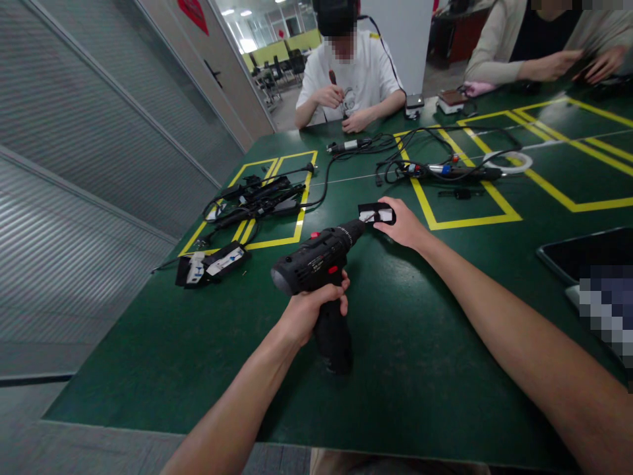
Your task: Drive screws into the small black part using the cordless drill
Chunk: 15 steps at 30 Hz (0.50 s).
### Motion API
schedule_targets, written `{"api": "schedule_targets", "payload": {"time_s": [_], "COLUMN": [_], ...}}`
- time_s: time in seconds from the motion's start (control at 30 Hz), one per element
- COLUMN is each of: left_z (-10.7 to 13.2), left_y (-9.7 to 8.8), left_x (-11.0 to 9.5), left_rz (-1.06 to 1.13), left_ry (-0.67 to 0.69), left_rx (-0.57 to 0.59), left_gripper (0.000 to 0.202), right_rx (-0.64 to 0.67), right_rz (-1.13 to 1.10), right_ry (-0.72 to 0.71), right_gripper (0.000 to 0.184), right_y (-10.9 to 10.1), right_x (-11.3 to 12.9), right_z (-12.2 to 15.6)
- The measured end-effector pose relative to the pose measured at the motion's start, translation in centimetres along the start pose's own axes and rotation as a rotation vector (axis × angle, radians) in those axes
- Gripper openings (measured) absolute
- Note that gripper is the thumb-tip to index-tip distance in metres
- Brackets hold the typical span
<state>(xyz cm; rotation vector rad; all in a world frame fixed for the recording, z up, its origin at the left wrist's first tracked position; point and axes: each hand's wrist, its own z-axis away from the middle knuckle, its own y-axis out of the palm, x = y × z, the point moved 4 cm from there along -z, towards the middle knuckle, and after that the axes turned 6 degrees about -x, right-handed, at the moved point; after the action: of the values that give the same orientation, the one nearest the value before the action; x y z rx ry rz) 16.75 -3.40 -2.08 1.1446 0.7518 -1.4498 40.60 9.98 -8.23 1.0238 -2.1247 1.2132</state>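
The left hand [312,305] is wrapped around the handle of the cordless drill [316,262], at frame centre, nose directed toward the upper right. The right hand [401,225], right of upper centre, pinches the black casing [376,207] between thumb and fingers at its right end. White material shows within the casing's dark border; its depth cannot be determined. The drill's nose is at the casing's left end; contact cannot be confirmed. At left, two black pieces [225,260] bear white strips. Above them, a tangle of cables [267,198] lies largely within a yellow tape outline [299,227]. At upper right sits a brown-topped box [452,99]; its interior is not visible.
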Motion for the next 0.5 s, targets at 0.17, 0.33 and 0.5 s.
{"api": "schedule_targets", "payload": {"time_s": [0.17, 0.33, 0.5], "left_z": [-0.11, -0.14, -0.08], "left_y": [-0.03, -0.10, -0.01], "left_x": [0.00, 0.06, 0.05], "left_rz": [-0.002, 0.001, 0.001], "left_ry": [-0.013, -0.017, -0.001], "left_rx": [0.000, 0.011, 0.025], "left_gripper": [0.031, 0.030, 0.028], "right_rx": [0.013, 0.017, 0.007], "right_rz": [0.006, 0.007, 0.005], "right_ry": [0.000, 0.000, 0.000], "right_gripper": [0.060, 0.061, 0.053], "right_y": [0.13, 0.19, 0.12], "right_x": [-0.14, -0.19, 0.06], "right_z": [0.05, 0.12, 0.17]}}
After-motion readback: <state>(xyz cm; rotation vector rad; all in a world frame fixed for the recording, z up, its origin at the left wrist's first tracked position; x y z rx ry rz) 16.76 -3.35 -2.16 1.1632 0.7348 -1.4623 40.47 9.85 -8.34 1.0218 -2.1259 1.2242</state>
